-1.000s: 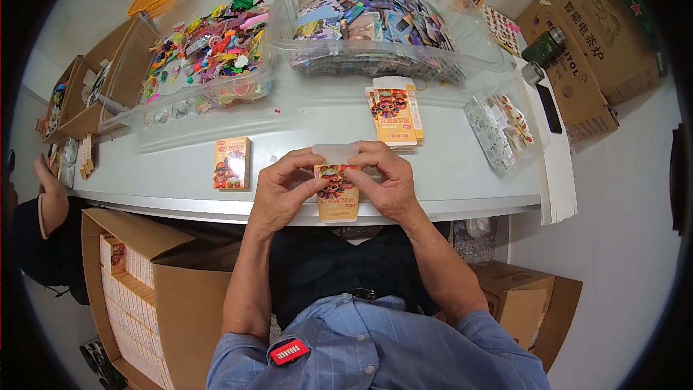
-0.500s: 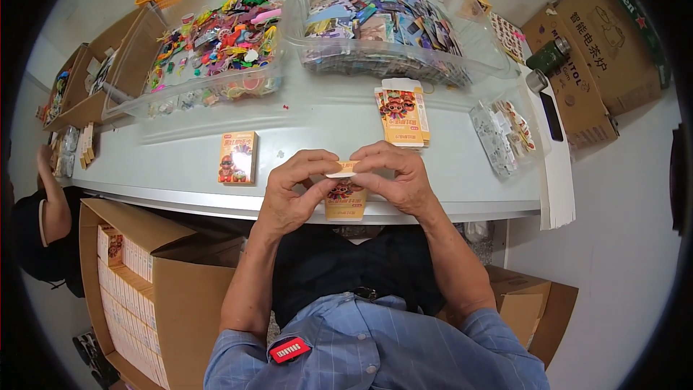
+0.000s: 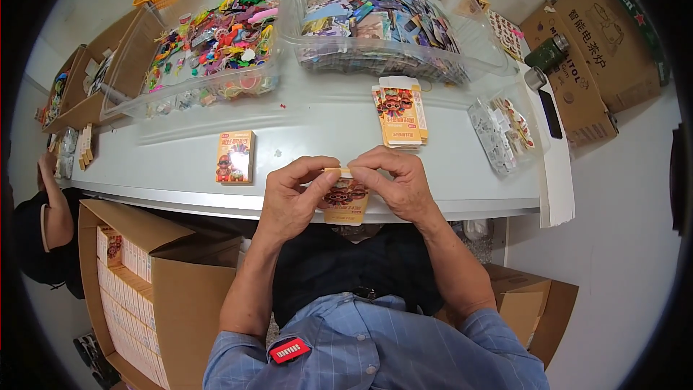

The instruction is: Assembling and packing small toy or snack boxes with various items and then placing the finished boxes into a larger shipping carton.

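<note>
A small orange cardboard box with a cartoon print is held at the table's front edge, its far end between both hands. My left hand pinches the left corner of that end with thumb and fingertips. At the right corner my right hand grips in the same way, thumb against the box. Beyond my hands lies a stack of flat orange box blanks. To the left on the table rests a filled-out orange box of the same print.
Clear plastic bins hold small colourful toys and a heap of shiny cards. At right lies a clear bag of small pieces. A big carton with rows of boxes stands lower left, near another person's arm.
The end flap of the box, raised toward me before, is now folded down between my fingers. More of the printed front shows, and both hands stay in nearly the same place.
</note>
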A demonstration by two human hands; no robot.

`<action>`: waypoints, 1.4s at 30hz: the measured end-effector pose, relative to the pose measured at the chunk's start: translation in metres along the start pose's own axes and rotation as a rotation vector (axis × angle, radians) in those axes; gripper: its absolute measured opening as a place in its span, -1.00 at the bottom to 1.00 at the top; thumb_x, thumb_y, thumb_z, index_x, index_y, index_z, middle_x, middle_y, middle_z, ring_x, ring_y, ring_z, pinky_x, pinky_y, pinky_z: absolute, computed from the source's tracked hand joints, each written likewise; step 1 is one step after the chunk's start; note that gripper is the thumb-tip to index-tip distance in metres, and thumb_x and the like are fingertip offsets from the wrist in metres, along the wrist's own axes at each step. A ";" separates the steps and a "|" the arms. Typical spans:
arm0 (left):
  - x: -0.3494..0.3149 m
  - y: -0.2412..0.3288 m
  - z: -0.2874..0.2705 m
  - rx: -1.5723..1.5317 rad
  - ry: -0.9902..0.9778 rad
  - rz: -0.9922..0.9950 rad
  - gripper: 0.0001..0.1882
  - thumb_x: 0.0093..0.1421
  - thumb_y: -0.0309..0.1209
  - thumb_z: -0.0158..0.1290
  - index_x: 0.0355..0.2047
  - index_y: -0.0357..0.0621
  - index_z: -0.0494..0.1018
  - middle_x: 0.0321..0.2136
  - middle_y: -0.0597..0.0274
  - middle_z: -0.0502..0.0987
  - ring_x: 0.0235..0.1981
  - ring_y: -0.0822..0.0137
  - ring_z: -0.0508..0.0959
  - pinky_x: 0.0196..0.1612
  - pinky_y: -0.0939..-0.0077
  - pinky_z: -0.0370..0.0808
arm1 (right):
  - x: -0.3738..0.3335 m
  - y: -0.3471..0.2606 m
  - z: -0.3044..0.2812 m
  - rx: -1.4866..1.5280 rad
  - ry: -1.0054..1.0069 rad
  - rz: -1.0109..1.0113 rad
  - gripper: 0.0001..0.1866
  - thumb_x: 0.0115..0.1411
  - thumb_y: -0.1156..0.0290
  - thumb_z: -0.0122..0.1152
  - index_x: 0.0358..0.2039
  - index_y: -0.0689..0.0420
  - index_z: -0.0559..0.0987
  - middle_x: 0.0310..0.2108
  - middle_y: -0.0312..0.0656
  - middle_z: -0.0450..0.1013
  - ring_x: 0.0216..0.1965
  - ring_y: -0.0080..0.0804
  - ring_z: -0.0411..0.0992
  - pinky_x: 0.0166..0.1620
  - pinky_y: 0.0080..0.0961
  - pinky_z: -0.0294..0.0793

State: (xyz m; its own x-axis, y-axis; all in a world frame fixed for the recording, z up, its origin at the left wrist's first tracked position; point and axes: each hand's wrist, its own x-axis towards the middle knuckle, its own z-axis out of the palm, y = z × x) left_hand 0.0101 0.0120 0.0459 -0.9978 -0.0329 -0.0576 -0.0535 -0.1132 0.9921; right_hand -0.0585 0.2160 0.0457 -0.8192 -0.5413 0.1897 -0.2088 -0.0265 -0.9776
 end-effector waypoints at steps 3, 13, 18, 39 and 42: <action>0.001 0.001 0.002 0.002 0.025 -0.019 -0.80 0.32 -0.42 0.18 -0.10 -0.23 0.61 -0.32 0.21 0.65 -0.33 0.51 0.62 -0.43 0.67 0.61 | 0.000 0.003 0.002 0.007 0.015 0.013 -0.88 0.26 0.53 0.29 -0.21 0.23 0.70 -0.31 -0.22 0.59 -0.27 -0.55 0.49 -0.16 -0.58 0.47; 0.007 0.003 -0.001 0.042 -0.048 0.039 -0.85 0.30 -0.47 0.17 -0.18 -0.29 0.65 -0.19 0.15 0.63 -0.29 0.48 0.62 -0.42 0.66 0.62 | -0.002 0.013 -0.002 0.061 -0.006 -0.051 -0.87 0.25 0.50 0.32 -0.19 0.20 0.70 -0.32 -0.24 0.58 -0.27 -0.54 0.48 -0.19 -0.58 0.45; 0.005 0.000 -0.006 0.023 -0.083 0.053 -0.82 0.32 -0.50 0.14 -0.13 -0.29 0.64 -0.17 0.13 0.63 -0.27 0.47 0.62 -0.39 0.64 0.63 | -0.010 0.018 -0.005 -0.029 -0.008 -0.180 -0.81 0.21 0.51 0.36 -0.15 0.20 0.71 -0.27 -0.20 0.60 -0.22 -0.46 0.52 -0.15 -0.54 0.50; 0.030 0.007 -0.021 0.064 -0.049 -0.064 -0.74 0.32 -0.43 0.16 -0.04 -0.32 0.58 -0.31 0.25 0.66 -0.32 0.52 0.59 -0.33 0.62 0.55 | 0.009 0.022 0.011 0.039 0.093 0.065 -0.86 0.28 0.56 0.26 -0.17 0.30 0.65 -0.16 -0.20 0.56 -0.17 -0.54 0.51 -0.05 -0.55 0.53; 0.041 0.023 -0.024 0.187 -0.019 -0.164 -0.72 0.34 -0.37 0.15 -0.02 -0.27 0.59 -0.31 0.28 0.64 -0.32 0.52 0.60 -0.50 0.65 0.57 | 0.022 0.026 0.013 -0.031 0.133 -0.062 -0.85 0.29 0.56 0.26 -0.15 0.30 0.64 -0.15 -0.18 0.56 -0.14 -0.52 0.51 -0.04 -0.54 0.53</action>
State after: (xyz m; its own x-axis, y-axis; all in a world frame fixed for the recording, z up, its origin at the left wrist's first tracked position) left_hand -0.0312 -0.0155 0.0642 -0.9757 -0.0103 -0.2191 -0.2192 0.0707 0.9731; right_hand -0.0752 0.1929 0.0235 -0.8672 -0.4235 0.2620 -0.2760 -0.0292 -0.9607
